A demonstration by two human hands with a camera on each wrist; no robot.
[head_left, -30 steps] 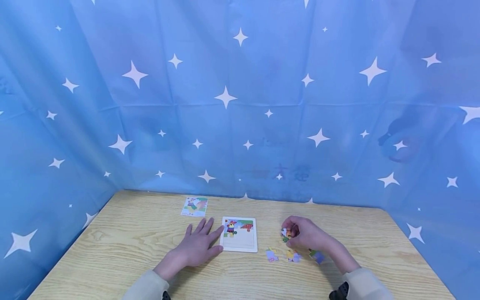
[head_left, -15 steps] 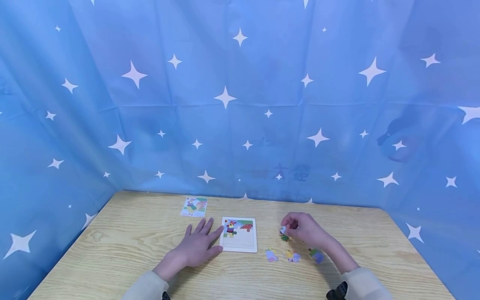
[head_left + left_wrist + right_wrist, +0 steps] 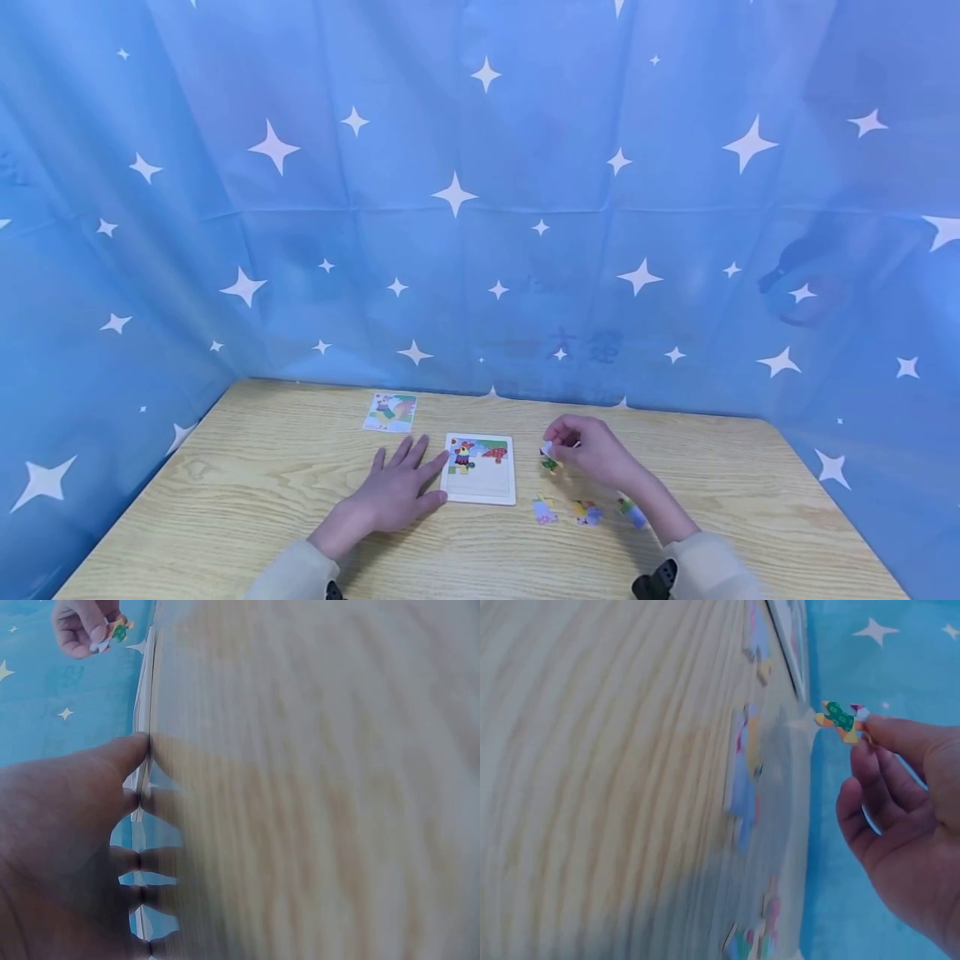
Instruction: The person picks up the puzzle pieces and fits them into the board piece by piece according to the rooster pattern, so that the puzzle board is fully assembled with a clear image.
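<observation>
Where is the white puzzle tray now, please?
In the head view, the tray lies on the table between the left hand and right hand, nearer the left.

From behind and above the fingers of the left hand [image 3: 397, 493] and right hand [image 3: 596, 454], the head view looks forward and down, farthest off; each wrist view, turned sideways, looks past its own fingers from close behind; all three share the puzzle piece [image 3: 841, 720] at the right fingertips

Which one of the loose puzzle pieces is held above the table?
The piece showing orange and green, pinched by the right hand. It alone is off the table; the other visible loose pieces lie on it.
</observation>
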